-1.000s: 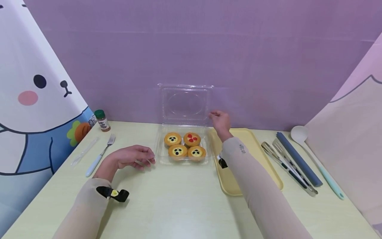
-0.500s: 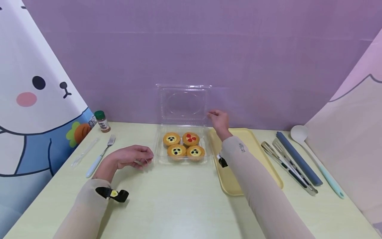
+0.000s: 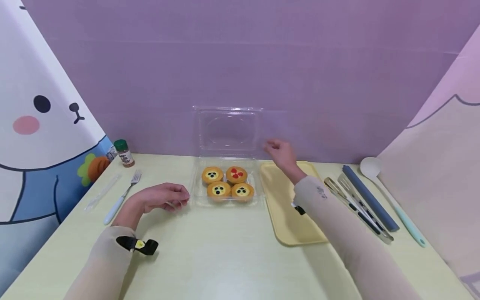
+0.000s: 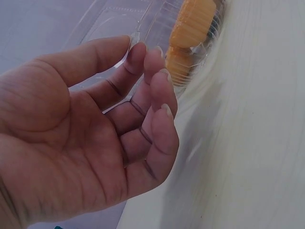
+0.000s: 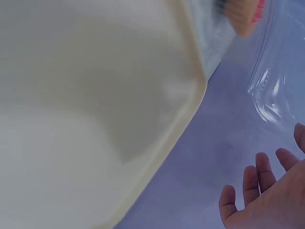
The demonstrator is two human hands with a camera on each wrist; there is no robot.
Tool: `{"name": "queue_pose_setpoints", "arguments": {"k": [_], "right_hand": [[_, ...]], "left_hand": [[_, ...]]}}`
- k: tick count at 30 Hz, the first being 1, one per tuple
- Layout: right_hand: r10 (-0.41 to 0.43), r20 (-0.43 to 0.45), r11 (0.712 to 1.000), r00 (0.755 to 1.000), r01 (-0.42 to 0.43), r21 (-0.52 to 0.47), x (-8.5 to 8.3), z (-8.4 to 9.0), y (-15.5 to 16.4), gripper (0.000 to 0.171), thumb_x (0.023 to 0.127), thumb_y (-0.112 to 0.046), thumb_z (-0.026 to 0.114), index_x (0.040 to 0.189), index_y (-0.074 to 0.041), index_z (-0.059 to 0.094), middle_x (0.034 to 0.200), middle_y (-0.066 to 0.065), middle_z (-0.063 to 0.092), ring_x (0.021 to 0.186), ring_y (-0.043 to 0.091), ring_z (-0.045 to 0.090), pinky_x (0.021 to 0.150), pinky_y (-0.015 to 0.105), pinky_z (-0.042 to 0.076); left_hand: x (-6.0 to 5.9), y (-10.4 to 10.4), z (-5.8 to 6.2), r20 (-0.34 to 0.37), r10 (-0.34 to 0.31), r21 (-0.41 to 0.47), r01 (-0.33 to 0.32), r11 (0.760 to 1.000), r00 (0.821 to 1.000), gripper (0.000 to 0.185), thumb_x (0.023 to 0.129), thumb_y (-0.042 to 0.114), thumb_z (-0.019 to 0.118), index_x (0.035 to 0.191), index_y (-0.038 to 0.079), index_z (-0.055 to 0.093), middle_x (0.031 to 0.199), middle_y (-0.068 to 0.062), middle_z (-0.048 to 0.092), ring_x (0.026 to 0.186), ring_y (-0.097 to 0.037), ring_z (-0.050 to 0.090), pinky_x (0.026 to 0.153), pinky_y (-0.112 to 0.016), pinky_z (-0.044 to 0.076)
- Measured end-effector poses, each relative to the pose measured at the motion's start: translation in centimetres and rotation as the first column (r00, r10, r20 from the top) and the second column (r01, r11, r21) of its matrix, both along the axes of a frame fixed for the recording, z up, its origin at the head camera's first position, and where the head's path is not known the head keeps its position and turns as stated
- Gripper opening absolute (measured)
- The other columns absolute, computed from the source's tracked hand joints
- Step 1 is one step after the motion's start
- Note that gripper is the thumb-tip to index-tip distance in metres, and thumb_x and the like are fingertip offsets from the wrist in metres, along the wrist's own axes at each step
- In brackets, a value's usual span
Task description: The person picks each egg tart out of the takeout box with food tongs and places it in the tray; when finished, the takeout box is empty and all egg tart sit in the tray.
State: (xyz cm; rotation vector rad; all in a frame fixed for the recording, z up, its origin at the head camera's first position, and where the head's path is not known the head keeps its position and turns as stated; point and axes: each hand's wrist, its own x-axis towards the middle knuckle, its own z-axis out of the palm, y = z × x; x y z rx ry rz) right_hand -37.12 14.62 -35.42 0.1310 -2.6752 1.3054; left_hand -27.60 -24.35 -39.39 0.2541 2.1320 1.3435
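A clear plastic clamshell container [image 3: 225, 203] stands on the table with its lid [image 3: 228, 129] raised upright behind it. Inside sit several small round tarts [image 3: 219, 190], most dotted with dark pieces and one topped with red pieces. At the container's left edge, my left hand [image 3: 163, 197] pinches the rim between thumb and index fingertips; the other fingers curl loosely. My right hand [image 3: 282, 153] hangs in the air just right of the lid, above the back of a yellow tray [image 3: 279, 221]. Its fingers [image 5: 251, 186] are loosely bent, with nothing in them.
On the left are a spice bottle [image 3: 124, 154] with a green cap, a fork [image 3: 121, 200] and a clear wrapped strip [image 3: 103, 192]. Right of the tray lie metal tongs [image 3: 356, 208], a blue-grey rolled bar [image 3: 371, 199] and a long-handled spoon [image 3: 391, 200]. A purple cloth [image 3: 240, 62] hangs behind.
My right hand has let go of the lid's right edge and moved a little right, away from it. The lid stays upright. My left hand keeps its place at the container.
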Motion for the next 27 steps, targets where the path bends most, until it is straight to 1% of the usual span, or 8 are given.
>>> {"name": "queue_pose_setpoints", "arguments": {"k": [3, 7, 12, 17, 19, 21, 23, 27], "right_hand": [[0.024, -0.021, 1.000, 0.999, -0.023, 0.018, 1.6, 0.2, 1.6, 0.046, 0.097, -0.035, 0.065, 0.133, -0.007, 0.064, 0.125, 0.018, 0.069, 0.113, 0.032, 0.065, 0.091, 0.044, 0.053], [0.011, -0.029, 1.000, 1.000, -0.010, 0.015, 4.3, 0.0, 4.6, 0.046, 0.095, -0.035, 0.067, 0.131, -0.006, 0.065, 0.123, 0.017, 0.070, 0.111, 0.031, 0.064, 0.089, 0.039, 0.050], [0.001, -0.015, 0.996, 1.000, 0.001, 0.088, 7.4, -0.3, 8.5, 0.047, 0.095, -0.039, 0.067, 0.129, -0.006, 0.067, 0.119, 0.019, 0.070, 0.109, 0.029, 0.063, 0.087, 0.033, 0.048], [-0.054, 0.006, 0.988, 0.999, 0.053, 0.148, 9.4, -0.8, 12.7, 0.053, 0.095, -0.046, 0.065, 0.132, -0.008, 0.065, 0.115, 0.016, 0.070, 0.094, 0.010, 0.062, 0.078, 0.024, 0.048], [-0.074, 0.011, 0.982, 0.997, 0.071, 0.173, 10.0, -1.2, 14.2, 0.056, 0.096, -0.047, 0.064, 0.134, -0.007, 0.063, 0.116, 0.017, 0.069, 0.092, 0.008, 0.061, 0.075, 0.024, 0.048], [-0.086, 0.009, 0.976, 0.996, 0.083, 0.203, 10.5, -1.6, 15.6, 0.058, 0.097, -0.048, 0.062, 0.137, -0.006, 0.060, 0.119, 0.019, 0.067, 0.097, 0.016, 0.064, 0.078, 0.028, 0.049], [-0.096, 0.000, 0.967, 0.995, 0.094, 0.239, 11.1, -2.1, 16.7, 0.061, 0.098, -0.047, 0.060, 0.141, -0.004, 0.056, 0.127, 0.023, 0.065, 0.107, 0.029, 0.065, 0.085, 0.038, 0.051], [-0.113, -0.076, 0.947, 0.991, 0.131, 0.294, 12.0, -3.1, 18.6, 0.062, 0.098, -0.037, 0.062, 0.142, 0.004, 0.051, 0.132, 0.034, 0.058, 0.114, 0.049, 0.058, 0.092, 0.057, 0.046]], "left_hand": [[0.1, -0.1, 0.0, -0.005, -0.004, -0.002, 0.004, 1.000, 1.000, 0.034, 0.102, 0.027, 0.057, 0.114, -0.003, 0.059, 0.097, -0.004, 0.063, 0.089, -0.020, 0.061, 0.080, -0.035, 0.053], [0.0, 0.0, 0.1, -0.011, -0.016, 0.008, 0.017, 1.000, 1.000, 0.036, 0.101, 0.030, 0.059, 0.115, -0.003, 0.059, 0.098, -0.005, 0.063, 0.089, -0.020, 0.061, 0.080, -0.035, 0.053], [0.1, -0.1, 0.1, -0.006, -0.006, 0.001, 0.006, 1.000, 1.000, 0.033, 0.101, 0.028, 0.058, 0.115, -0.002, 0.059, 0.098, -0.004, 0.063, 0.090, -0.021, 0.061, 0.081, -0.035, 0.053], [0.1, -0.3, -0.1, -0.004, -0.010, 0.010, 0.010, 1.000, 1.000, 0.033, 0.102, 0.028, 0.058, 0.115, -0.002, 0.059, 0.098, -0.003, 0.063, 0.091, -0.021, 0.061, 0.081, -0.035, 0.052], [0.1, -0.3, -0.1, -0.005, -0.015, 0.013, 0.015, 1.000, 1.000, 0.034, 0.102, 0.028, 0.057, 0.115, -0.002, 0.059, 0.098, -0.003, 0.063, 0.091, -0.021, 0.061, 0.081, -0.035, 0.052], [0.2, -0.3, 0.0, -0.008, -0.016, 0.013, 0.016, 1.000, 1.000, 0.034, 0.102, 0.028, 0.056, 0.116, -0.003, 0.058, 0.099, -0.003, 0.063, 0.091, -0.021, 0.061, 0.082, -0.036, 0.052], [0.2, -0.4, 0.1, -0.010, -0.016, 0.014, 0.016, 1.000, 1.000, 0.033, 0.103, 0.027, 0.056, 0.117, -0.003, 0.058, 0.100, -0.004, 0.063, 0.092, -0.021, 0.061, 0.082, -0.036, 0.052], [0.2, -0.3, 0.2, -0.011, -0.021, 0.020, 0.021, 1.000, 1.000, 0.034, 0.103, 0.025, 0.055, 0.118, -0.005, 0.057, 0.101, -0.005, 0.063, 0.092, -0.021, 0.061, 0.083, -0.037, 0.052]]}}
